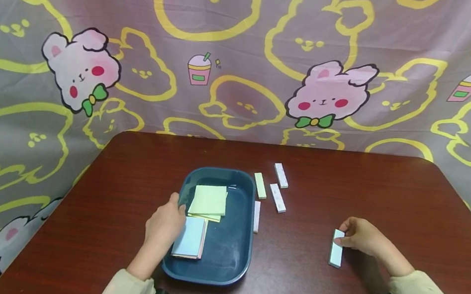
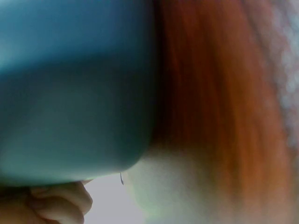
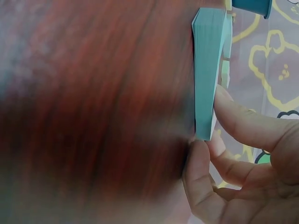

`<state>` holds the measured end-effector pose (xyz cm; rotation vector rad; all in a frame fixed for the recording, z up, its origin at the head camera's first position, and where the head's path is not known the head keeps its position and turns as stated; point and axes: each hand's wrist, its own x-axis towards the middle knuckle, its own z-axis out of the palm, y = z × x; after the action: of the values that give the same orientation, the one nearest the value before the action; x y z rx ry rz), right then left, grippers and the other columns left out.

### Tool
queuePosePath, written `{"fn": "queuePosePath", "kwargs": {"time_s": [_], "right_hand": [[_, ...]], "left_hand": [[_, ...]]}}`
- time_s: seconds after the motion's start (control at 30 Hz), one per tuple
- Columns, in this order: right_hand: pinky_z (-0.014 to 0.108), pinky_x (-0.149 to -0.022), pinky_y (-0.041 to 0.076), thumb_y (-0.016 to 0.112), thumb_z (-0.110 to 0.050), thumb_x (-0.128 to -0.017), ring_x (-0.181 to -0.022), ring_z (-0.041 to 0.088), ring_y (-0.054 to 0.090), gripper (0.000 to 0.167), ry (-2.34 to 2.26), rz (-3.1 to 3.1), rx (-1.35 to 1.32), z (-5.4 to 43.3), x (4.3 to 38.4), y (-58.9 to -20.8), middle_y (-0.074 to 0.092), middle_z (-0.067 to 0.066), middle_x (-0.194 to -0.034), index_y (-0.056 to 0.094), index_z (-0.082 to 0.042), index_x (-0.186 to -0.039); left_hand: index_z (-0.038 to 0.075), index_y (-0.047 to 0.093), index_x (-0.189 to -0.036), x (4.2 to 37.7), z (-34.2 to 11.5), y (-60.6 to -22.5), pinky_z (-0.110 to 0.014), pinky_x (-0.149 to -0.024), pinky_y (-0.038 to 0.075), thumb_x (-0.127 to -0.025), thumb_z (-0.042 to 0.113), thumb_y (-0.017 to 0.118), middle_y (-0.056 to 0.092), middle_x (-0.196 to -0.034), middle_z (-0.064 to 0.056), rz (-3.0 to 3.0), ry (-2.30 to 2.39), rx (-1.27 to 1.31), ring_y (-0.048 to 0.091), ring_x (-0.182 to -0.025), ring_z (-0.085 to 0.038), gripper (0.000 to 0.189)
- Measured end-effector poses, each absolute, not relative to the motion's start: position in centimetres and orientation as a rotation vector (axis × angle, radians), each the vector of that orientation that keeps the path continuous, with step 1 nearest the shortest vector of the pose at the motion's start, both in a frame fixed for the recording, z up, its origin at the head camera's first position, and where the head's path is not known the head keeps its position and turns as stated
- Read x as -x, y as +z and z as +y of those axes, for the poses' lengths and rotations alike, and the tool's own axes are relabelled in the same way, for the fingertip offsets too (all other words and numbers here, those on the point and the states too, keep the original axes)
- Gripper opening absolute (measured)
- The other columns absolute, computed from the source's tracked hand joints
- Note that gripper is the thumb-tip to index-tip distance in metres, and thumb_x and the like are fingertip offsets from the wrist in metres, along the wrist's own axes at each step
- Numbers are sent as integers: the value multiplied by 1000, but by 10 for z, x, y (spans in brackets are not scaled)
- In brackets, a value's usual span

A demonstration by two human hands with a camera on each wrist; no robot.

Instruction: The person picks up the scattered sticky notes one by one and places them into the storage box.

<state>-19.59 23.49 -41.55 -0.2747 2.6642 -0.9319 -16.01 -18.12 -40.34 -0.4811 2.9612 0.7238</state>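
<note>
My left hand grips the left rim of a dark blue plastic tray; its curled fingers show at the tray's edge in the left wrist view. Inside the tray lie pale yellow-green square sticky notes, and nearer me a square stack topped with a light blue note. Off to the right, my right hand pinches one end of a narrow light blue sticky note pad between thumb and fingers. In the right wrist view this pad shows its layered paper edge close to the tabletop.
Just right of the tray lie a pale yellow-green narrow pad and whitish narrow pads, one of them right beside the tray wall. The dark red-brown table ends at a patterned curtain behind.
</note>
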Motion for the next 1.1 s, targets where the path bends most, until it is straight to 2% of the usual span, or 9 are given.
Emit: {"fn": "queuePosePath", "kwargs": {"time_s": [0.23,0.47,0.67,0.77,0.93,1.1], "right_hand": [[30,-60,35,78,-10,-73,-64,15,42,29,-931,2774,272,232,191,-419,49,2,-66,52,2,-79],[30,-58,32,80,-14,-71,-62,15,39,31,-846,2850,231,228,189,-416,44,1,-64,51,-2,-77],[30,-63,38,79,-12,-72,-70,16,51,33,-843,2836,243,228,190,-414,58,8,-74,58,5,-90],[30,-64,39,79,-11,-71,-72,15,52,34,-869,2825,269,228,190,-414,61,9,-77,62,7,-95],[27,-61,38,79,-9,-70,-67,10,47,26,-936,2815,267,227,191,-415,59,2,-71,66,5,-89],[25,-59,40,77,-6,-74,-67,8,48,21,-1010,2790,249,224,192,-413,61,3,-74,67,6,-89]], "left_hand": [[1,40,-138,160,-182,-403,-52,-72,50,-99,22,45,63,-115,-28,2963,705,472,66,-86,-38,45],[1,40,-138,160,-182,-403,-49,-69,50,-99,22,45,63,-113,-28,2961,712,469,65,-82,-35,44],[1,42,-136,161,-181,-403,-46,-64,49,-99,22,46,64,-108,-27,2966,724,469,64,-76,-32,43],[1,42,-135,161,-181,-402,-45,-62,48,-99,21,46,65,-105,-26,2967,722,468,63,-74,-31,42],[1,42,-135,160,-181,-402,-43,-60,47,-99,21,46,65,-102,-26,2960,726,467,62,-72,-30,42],[1,42,-135,160,-182,-401,-43,-59,47,-99,21,45,65,-101,-25,2960,726,469,62,-72,-30,41]]}}
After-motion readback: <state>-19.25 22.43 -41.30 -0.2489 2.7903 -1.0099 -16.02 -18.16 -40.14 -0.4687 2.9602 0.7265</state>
